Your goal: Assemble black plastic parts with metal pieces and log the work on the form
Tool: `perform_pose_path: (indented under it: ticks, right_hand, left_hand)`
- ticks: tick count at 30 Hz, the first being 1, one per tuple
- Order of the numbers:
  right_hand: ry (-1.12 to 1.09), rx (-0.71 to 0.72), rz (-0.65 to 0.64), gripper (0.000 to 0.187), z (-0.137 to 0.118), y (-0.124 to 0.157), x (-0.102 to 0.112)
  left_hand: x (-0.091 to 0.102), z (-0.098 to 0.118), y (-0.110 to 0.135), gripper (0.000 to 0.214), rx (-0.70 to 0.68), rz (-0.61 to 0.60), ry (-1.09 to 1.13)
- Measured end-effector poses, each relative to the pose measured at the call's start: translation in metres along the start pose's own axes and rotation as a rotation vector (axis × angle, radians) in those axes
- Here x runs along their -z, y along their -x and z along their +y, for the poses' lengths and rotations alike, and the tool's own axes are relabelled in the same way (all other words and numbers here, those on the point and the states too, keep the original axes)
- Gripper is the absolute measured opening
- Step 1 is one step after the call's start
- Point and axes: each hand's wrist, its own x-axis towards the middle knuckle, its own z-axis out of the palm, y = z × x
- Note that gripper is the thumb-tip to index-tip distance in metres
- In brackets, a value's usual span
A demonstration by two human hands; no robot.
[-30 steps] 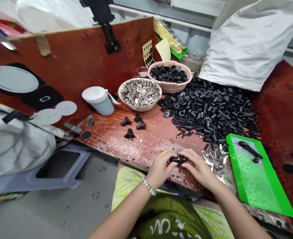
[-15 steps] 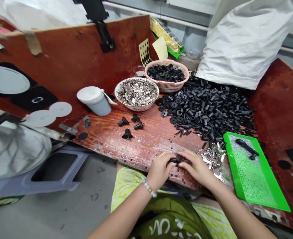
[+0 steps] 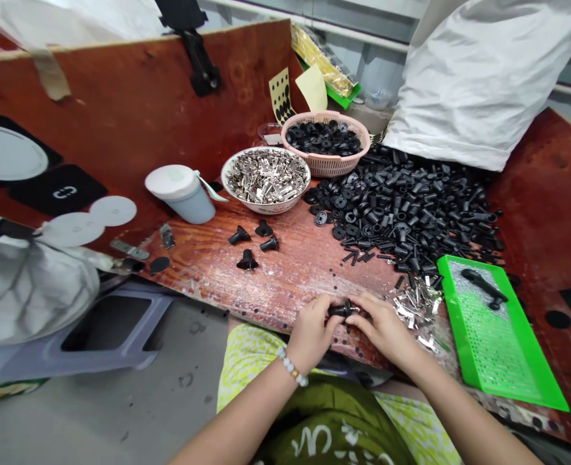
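Observation:
Near the table's front edge, my left hand [image 3: 311, 330] pinches the tube end of a small black plastic part [image 3: 340, 310]. At its flanged end, the fingers of my right hand [image 3: 381, 324] are closed on the same part. A bit of shiny metal [image 3: 356, 309] sticks out there, partly hidden by the fingers. Several similar flanged black pieces [image 3: 247, 259] with metal bits stand or lie farther left on the table. Loose metal strips [image 3: 417, 302] are scattered just beyond my right hand.
A bowl of metal strips [image 3: 227, 187] and a pink basket of black discs [image 3: 327, 166] stand at the back. A heap of black tubes [image 3: 411, 200] covers the right. A green tray [image 3: 464, 361] holds one black part. A lidded cup [image 3: 191, 201] stands left.
Both hands stay in nearly the same place on the black part. The metal bit at its flanged end shows more clearly now. The view has shifted slightly.

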Motion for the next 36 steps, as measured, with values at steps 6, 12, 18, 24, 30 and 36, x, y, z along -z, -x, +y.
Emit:
perform_pose_path:
  ticks: [6,12,18,24,30,36]
  right_hand:
    - [-0.067,0.037,-0.047,0.029,0.001,-0.006,0.004]
    - [-0.335,-0.104,0.022,0.047,0.004,-0.002,0.003]
    - [-0.399,-0.295,0.106,0.024,-0.001,0.004,0.001]
    - [-0.480,-0.391,0.060,0.024,-0.004,0.002,-0.003]
    - [-0.378,-0.163,0.145,0.014,-0.005,0.001,0.002]
    - [-0.478,-0.214,0.152,0.016,0.000,0.004,-0.009]
  left_hand:
    - [0.004,-0.002,-0.002,0.021,0.001,-0.030,0.044]
    - [0.007,-0.003,-0.005,0.020,-0.019,-0.002,0.129]
    - [0.005,-0.004,-0.004,0.019,-0.013,0.022,0.152]
    - [0.001,-0.007,-0.003,0.029,-0.026,0.045,0.169]
    - [0.003,-0.003,-0.003,0.022,-0.060,0.003,0.112]
    - [0.004,-0.002,-0.001,0.013,-0.024,0.045,0.110]
